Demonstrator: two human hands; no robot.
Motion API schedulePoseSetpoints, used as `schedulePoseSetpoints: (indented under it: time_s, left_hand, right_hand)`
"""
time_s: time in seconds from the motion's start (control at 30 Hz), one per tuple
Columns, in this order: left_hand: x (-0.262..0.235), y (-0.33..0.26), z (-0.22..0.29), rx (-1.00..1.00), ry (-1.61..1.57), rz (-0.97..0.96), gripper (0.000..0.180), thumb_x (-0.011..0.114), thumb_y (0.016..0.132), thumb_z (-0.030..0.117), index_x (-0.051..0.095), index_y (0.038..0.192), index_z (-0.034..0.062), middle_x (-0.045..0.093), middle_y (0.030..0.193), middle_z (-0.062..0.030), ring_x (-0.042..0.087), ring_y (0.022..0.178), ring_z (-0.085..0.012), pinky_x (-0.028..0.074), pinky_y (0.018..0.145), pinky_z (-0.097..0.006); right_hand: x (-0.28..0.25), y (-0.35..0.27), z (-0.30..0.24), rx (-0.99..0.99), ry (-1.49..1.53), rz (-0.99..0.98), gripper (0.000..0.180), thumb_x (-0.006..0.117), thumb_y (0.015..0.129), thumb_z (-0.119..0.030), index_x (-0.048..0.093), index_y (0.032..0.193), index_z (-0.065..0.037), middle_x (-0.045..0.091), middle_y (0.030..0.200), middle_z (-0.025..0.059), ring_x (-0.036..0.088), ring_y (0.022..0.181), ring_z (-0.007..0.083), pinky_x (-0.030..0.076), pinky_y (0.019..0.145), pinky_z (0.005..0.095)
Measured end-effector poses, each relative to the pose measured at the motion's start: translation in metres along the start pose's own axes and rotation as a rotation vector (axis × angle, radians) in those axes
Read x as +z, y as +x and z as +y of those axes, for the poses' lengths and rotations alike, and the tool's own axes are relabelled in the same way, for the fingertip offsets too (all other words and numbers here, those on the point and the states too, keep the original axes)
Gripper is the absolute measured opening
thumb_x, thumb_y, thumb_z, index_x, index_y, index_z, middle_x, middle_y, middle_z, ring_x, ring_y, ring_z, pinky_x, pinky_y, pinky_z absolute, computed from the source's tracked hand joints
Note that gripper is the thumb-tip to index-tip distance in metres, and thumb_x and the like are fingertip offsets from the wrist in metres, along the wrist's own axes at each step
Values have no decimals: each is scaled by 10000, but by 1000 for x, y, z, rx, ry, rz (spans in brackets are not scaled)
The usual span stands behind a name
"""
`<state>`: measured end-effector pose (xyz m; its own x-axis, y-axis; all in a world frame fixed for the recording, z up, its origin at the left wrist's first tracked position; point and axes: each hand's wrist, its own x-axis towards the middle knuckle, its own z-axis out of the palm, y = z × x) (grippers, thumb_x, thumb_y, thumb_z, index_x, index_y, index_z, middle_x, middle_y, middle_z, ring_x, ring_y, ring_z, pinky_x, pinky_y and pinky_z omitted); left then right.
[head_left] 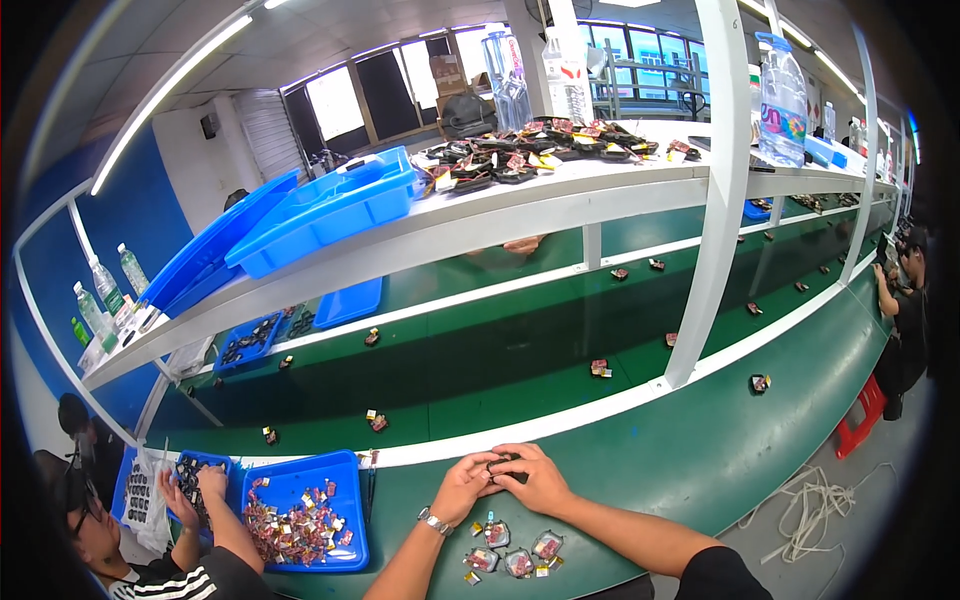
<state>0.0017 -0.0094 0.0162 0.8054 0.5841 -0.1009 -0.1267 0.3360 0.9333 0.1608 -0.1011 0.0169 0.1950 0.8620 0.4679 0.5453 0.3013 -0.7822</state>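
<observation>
My left hand, with a metal-banded wristwatch on the wrist, and my right hand meet over the green worktop. Their fingers close around a small black casing, mostly hidden by them. Just below my hands lie several small grey casings with red circuit boards, with yellow-and-white pieces attached or beside them. To the left of my left forearm stands a blue tray heaped with loose red boards and yellow-white pieces.
A co-worker's hands work over another blue tray at left. Beyond a white rail, a green conveyor belt carries scattered small assemblies. Overhead, a white shelf holds blue trays, a pile of black parts and bottles. A white post rises at right.
</observation>
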Motion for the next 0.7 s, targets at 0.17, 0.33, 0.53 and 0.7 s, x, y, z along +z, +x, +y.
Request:
schedulePoseSetpoints:
  time_s: [0.17, 0.33, 0.53, 0.7]
  left_hand:
    - [-1, 0, -2, 56, 15, 77, 256, 426, 986, -6, 467, 1239, -6, 584, 1235, -141, 599, 1109, -191, 528, 947, -323]
    - [-4, 1, -6, 93, -14, 42, 256, 430, 983, -11, 465, 1236, -5, 563, 1278, -150, 595, 1124, -194, 528, 946, -317]
    - [-3, 2, -8, 108, 5, 59, 254, 442, 985, 2, 471, 1237, -5, 558, 1291, -143, 591, 1135, -196, 526, 949, -317]
    - [5, 1, -2, 106, -3, 94, 270, 441, 993, 19, 463, 1260, -10, 556, 1295, -141, 587, 1143, -198, 520, 958, -323]
  right_hand:
    - [-1, 3, -6, -102, -30, 11, 191, 690, 796, -99, 721, 984, -89, 590, 1246, 69, 528, 1139, 293, 447, 977, 389]
    - [0, 4, -4, -81, -60, 37, 192, 695, 783, -94, 721, 973, -76, 589, 1255, 77, 516, 1159, 302, 446, 978, 393]
    - [1, 5, -8, -104, -49, 42, 191, 688, 780, -83, 719, 968, -61, 585, 1260, 100, 509, 1172, 314, 443, 983, 401]
    - [-3, 6, -15, -156, -118, 56, 213, 682, 779, -68, 707, 990, -60, 574, 1249, 122, 511, 1159, 322, 438, 984, 404]
